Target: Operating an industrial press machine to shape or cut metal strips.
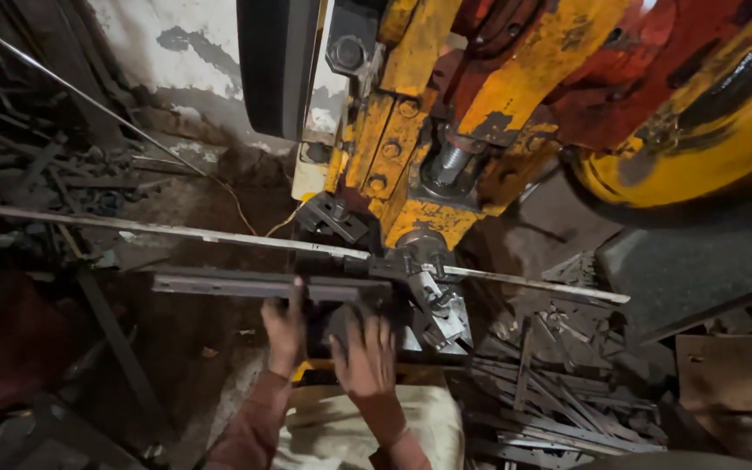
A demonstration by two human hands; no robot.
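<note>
While both hands pressed on a flat metal bar [263, 285], the bar lay crosswise before a yellow press.

Nearest the camera, a pale cloth [367, 426] covered the person's lap. Above it, the left hand [284, 331] rested its spread fingers [295, 296] on the bar's near edge, and the right hand [365, 352] lay flat and uncurled by the bar's right end, closer to the die. The bar's long axis ran left to right, its right end touching the press tooling [424, 261]. Farther off, a thin long strip [158, 229] ran through the same tooling, cut strips [559, 400] lay heaped at right, and the yellow press frame [446, 113] rose behind.
</note>
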